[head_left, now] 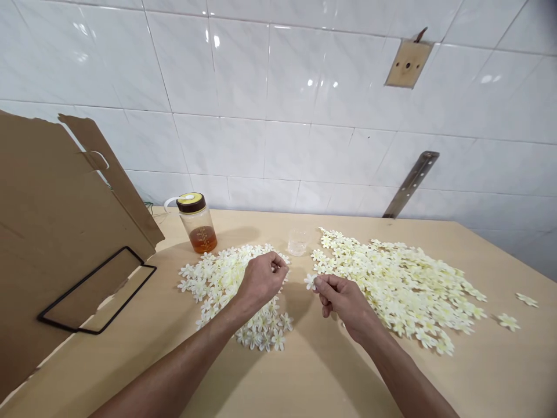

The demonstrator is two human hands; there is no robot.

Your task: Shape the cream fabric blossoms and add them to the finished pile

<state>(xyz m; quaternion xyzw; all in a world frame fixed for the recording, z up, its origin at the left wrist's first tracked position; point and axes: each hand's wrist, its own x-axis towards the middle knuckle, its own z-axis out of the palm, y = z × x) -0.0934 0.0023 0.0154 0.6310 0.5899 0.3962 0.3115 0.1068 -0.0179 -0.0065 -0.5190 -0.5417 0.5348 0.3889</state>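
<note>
A single white artificial flower (pixel 310 282) is pinched between the thumb and forefinger of my right hand (pixel 342 299), over the gap between two piles. My left hand (pixel 263 276) is closed in a pinch above the right part of the left flower pile (pixel 215 270). A pale speck shows at its fingers, too small to name. To the right of my right hand spreads the larger, yellowish flower pile (pixel 400 284). A small clear cup (pixel 298 242) stands between the piles, just beyond my hands.
A jar of amber liquid (pixel 202 232) with a yellow-and-brown lid stands behind the left pile. Cardboard (pixel 65 220) and a black wire frame (pixel 100 290) are at the left. Two loose flowers (pixel 507 322) lie far right. A tiled wall (pixel 287 151) closes off the back.
</note>
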